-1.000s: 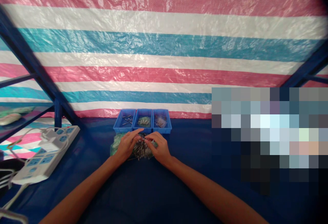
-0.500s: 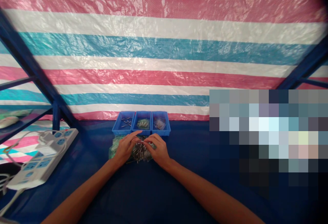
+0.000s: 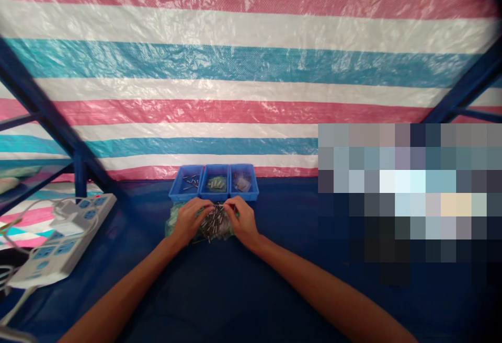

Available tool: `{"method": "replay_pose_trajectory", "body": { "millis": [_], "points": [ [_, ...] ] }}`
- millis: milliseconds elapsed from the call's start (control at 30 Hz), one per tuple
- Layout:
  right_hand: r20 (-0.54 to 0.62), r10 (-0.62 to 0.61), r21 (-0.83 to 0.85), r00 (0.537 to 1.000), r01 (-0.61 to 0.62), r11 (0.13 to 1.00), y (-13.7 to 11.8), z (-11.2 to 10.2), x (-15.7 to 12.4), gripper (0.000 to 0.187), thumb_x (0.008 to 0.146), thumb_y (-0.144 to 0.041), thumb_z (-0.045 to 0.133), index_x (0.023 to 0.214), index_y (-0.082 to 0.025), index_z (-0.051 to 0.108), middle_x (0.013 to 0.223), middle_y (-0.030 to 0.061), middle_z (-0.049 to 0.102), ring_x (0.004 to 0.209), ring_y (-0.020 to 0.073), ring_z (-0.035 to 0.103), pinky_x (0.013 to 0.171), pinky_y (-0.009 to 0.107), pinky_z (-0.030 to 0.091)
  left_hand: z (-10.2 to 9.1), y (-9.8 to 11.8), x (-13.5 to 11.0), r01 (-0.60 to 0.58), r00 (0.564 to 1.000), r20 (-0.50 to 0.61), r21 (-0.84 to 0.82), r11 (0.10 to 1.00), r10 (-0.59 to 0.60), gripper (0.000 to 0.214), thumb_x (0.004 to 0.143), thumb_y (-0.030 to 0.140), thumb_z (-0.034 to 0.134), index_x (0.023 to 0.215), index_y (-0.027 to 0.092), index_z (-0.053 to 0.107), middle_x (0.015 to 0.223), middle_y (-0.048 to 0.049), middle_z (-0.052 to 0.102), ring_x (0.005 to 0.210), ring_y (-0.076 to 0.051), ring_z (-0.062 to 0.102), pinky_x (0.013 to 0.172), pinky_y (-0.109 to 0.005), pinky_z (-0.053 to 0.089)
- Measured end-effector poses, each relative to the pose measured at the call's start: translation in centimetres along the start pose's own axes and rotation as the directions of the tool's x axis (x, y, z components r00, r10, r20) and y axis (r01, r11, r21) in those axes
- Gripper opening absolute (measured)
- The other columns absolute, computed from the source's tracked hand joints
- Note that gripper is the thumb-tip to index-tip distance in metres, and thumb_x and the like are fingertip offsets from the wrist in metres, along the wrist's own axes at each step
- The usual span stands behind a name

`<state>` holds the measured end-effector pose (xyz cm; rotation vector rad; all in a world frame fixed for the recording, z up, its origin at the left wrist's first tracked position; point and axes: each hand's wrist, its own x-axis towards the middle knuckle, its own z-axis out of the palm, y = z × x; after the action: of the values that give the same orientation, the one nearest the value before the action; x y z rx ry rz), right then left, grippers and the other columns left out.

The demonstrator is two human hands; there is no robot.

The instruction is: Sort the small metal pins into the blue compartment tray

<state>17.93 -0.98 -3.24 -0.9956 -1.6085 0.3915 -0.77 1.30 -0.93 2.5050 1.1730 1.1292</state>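
Observation:
My left hand (image 3: 190, 221) and my right hand (image 3: 244, 221) meet above a pile of small metal pins (image 3: 213, 225). Between their fingertips is a thin, light-coloured pin (image 3: 218, 205), pinched from both sides. Its exact kind is too small to make out. Under and beside my left hand lies green plastic wrapping (image 3: 171, 221); clear plastic (image 3: 224, 229) shows beside the pins near my right hand. Just beyond my fingers stand three blue trays: the left tray (image 3: 181, 188) with a few thin rods, the middle tray (image 3: 214, 171) with short pale pieces, the right tray (image 3: 253, 188) with clear bags.
A white power strip (image 3: 74, 249) with plugs and cables lies on the blue table (image 3: 188, 296) at the left. Blue frame posts (image 3: 80, 175) rise at both sides. A striped plastic sheet (image 3: 219, 87) hangs behind. The right side is pixelated.
Both hands' fingers have come into a firmer pinch, and the thin pin now shows level between them. My left fingers were more stretched out before. The view has shifted slightly.

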Motion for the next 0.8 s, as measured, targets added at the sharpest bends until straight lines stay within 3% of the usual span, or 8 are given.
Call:
{"method": "replay_pose_trajectory", "body": {
  "millis": [333,800],
  "points": [
    [0.008,-0.012,0.023,1.0,0.012,1.0,0.23,0.13,-0.13,0.02,0.093,-0.029,0.046,0.085,-0.019,0.06,0.078,0.0029,0.059,0.072,0.0158,0.054,0.069,0.028,0.042,-0.35,0.45,-0.03,0.003,0.999,0.033,0.005,1.0,-0.003,0.025,0.093,0.034,0.046,0.095,0.019,0.067,0.09,-0.0052,0.069,0.085,-0.017,0.063,0.081,-0.029,0.049],
    [0.029,-0.01,0.034,1.0,0.009,0.999,0.1,-0.1,-0.14,0.016,0.092,-0.029,0.05,0.089,-0.017,0.061,0.079,0.0029,0.059,0.072,0.0148,0.053,0.07,0.026,0.041,-0.24,0.76,0.08,-0.013,1.0,-0.012,-0.013,1.0,0.013,0.02,0.092,0.029,0.05,0.091,0.019,0.067,0.084,-0.0032,0.069,0.078,-0.015,0.062,0.077,-0.027,0.048]
  ]
}}
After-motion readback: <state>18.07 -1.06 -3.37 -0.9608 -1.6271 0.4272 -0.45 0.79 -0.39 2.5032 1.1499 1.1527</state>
